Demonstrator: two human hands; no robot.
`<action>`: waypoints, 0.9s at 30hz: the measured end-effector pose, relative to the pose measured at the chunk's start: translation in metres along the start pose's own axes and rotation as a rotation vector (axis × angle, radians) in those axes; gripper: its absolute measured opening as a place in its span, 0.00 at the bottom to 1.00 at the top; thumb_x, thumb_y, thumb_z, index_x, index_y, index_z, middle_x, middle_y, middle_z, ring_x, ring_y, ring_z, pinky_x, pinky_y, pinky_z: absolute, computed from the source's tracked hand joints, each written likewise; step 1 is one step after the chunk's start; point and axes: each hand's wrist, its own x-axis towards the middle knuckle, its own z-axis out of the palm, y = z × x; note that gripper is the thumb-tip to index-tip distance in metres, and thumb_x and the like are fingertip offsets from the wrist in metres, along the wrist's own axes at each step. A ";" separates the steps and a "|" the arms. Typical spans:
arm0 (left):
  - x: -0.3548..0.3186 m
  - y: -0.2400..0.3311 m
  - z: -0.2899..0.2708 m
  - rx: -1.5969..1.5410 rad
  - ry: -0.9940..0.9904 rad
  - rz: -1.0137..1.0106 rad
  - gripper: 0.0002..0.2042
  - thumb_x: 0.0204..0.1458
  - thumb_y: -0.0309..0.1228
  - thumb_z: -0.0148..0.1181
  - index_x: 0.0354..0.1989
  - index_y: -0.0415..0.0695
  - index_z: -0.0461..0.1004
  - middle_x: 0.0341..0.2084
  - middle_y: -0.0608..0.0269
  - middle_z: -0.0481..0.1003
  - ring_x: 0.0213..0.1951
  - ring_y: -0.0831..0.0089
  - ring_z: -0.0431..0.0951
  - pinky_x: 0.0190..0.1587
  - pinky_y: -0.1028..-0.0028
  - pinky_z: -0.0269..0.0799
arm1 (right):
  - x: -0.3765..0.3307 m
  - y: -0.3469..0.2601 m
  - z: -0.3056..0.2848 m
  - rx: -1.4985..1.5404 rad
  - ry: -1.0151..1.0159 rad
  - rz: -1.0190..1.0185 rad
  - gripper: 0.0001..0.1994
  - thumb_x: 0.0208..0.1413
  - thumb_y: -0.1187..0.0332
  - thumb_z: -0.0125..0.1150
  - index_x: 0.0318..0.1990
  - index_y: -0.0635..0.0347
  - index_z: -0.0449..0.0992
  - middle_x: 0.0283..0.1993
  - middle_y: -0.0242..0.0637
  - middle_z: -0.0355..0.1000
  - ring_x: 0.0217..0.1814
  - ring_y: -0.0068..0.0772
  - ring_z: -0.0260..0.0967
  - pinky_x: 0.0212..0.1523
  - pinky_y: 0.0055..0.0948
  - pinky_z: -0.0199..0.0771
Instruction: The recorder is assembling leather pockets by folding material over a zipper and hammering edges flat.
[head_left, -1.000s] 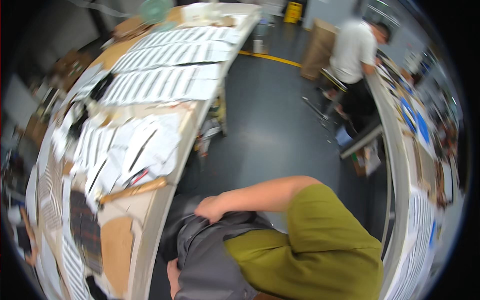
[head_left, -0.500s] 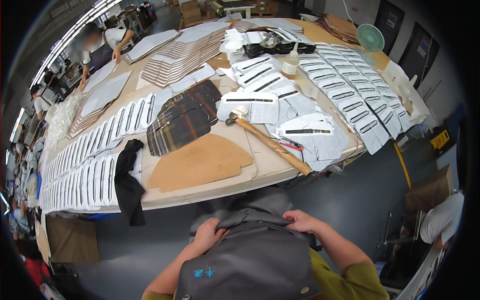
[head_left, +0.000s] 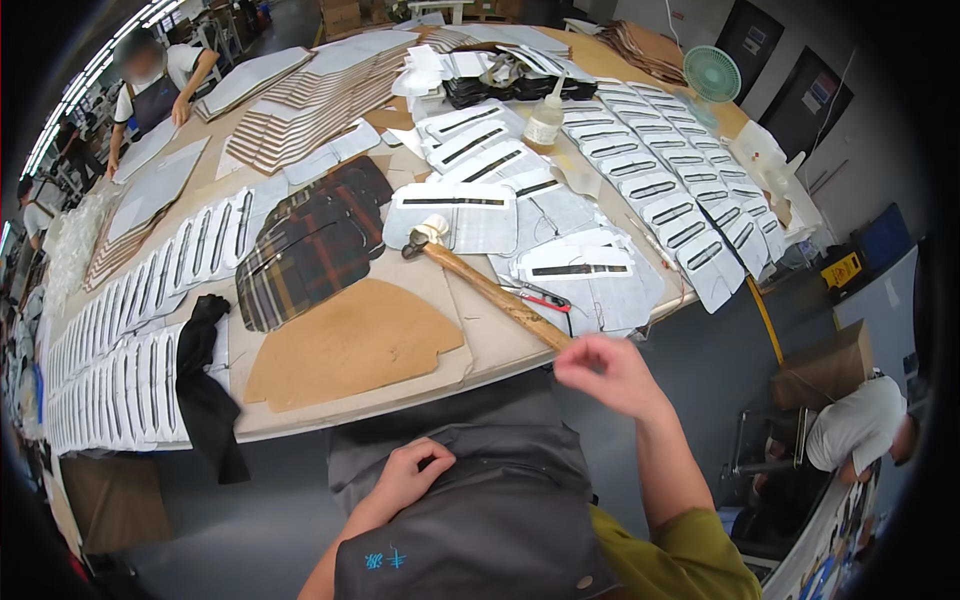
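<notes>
My left hand (head_left: 413,472) rests on the dark grey apron (head_left: 490,515) at my waist, its fingers curled into the cloth. My right hand (head_left: 608,376) is raised at the table's front edge, close to the butt of a hammer's wooden handle (head_left: 490,292). Its fingers look bent, but motion blurs them. Under the hammer's head sits a small whitish roll (head_left: 432,229). Just right of the handle lies a red cutter knife (head_left: 545,298), on pale pocket pieces (head_left: 585,290) with dark slits. Brown pattern board (head_left: 355,345) and dark plaid fabric pieces (head_left: 318,235) lie to the left.
Rows of pale slit pieces (head_left: 120,385) cover the left; more (head_left: 690,190) fill the right. A black cloth (head_left: 205,385) hangs over the front edge. A glue bottle (head_left: 545,122) and green fan (head_left: 712,73) stand farther back. One person (head_left: 150,90) works at far left; another (head_left: 850,430) sits right.
My right hand has let go of the apron and moved up toward the hammer handle. My left hand stays at the apron. The view has shifted slightly to the right.
</notes>
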 end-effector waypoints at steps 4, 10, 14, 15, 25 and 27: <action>0.001 0.045 -0.027 -0.074 -0.129 0.040 0.03 0.59 0.25 0.65 0.38 0.39 0.81 0.38 0.60 0.81 0.43 0.70 0.80 0.49 0.72 0.74 | 0.048 -0.008 0.022 -0.579 0.212 -0.234 0.12 0.51 0.66 0.73 0.40 0.58 0.78 0.36 0.36 0.74 0.38 0.36 0.75 0.39 0.33 0.76; 0.027 0.117 -0.062 -0.069 -0.263 0.204 0.02 0.59 0.23 0.64 0.37 0.38 0.81 0.39 0.60 0.81 0.40 0.70 0.80 0.45 0.73 0.75 | 0.076 -0.008 0.017 -0.828 0.139 -0.222 0.16 0.50 0.64 0.71 0.44 0.61 0.77 0.40 0.41 0.76 0.42 0.49 0.75 0.42 0.45 0.76; 0.063 0.139 -0.087 0.118 -0.153 0.198 0.05 0.59 0.27 0.65 0.38 0.39 0.81 0.34 0.59 0.80 0.36 0.67 0.79 0.37 0.70 0.73 | 0.084 -0.019 0.004 -0.386 -0.023 0.003 0.16 0.52 0.73 0.66 0.48 0.65 0.76 0.41 0.36 0.77 0.37 0.30 0.76 0.38 0.31 0.76; 0.074 0.142 -0.093 0.117 -0.162 0.200 0.05 0.59 0.27 0.65 0.38 0.39 0.81 0.34 0.59 0.80 0.36 0.67 0.79 0.37 0.70 0.73 | 0.083 -0.021 0.000 -0.064 -0.088 0.135 0.16 0.54 0.78 0.64 0.51 0.66 0.75 0.39 0.32 0.76 0.36 0.20 0.74 0.37 0.22 0.74; 0.239 0.105 -0.078 1.004 0.247 0.550 0.25 0.52 0.22 0.60 0.62 0.38 0.69 0.64 0.50 0.67 0.63 0.51 0.69 0.61 0.57 0.70 | 0.034 -0.010 -0.066 0.278 0.190 0.167 0.25 0.53 0.80 0.65 0.60 0.62 0.70 0.28 0.25 0.69 0.17 0.12 0.59 0.18 0.16 0.56; 0.255 0.130 -0.072 1.028 0.115 0.410 0.24 0.53 0.22 0.58 0.61 0.38 0.69 0.64 0.51 0.68 0.62 0.51 0.69 0.61 0.57 0.70 | 0.030 -0.004 -0.069 0.285 0.248 0.172 0.25 0.53 0.79 0.65 0.60 0.62 0.71 0.28 0.25 0.69 0.18 0.11 0.59 0.18 0.16 0.56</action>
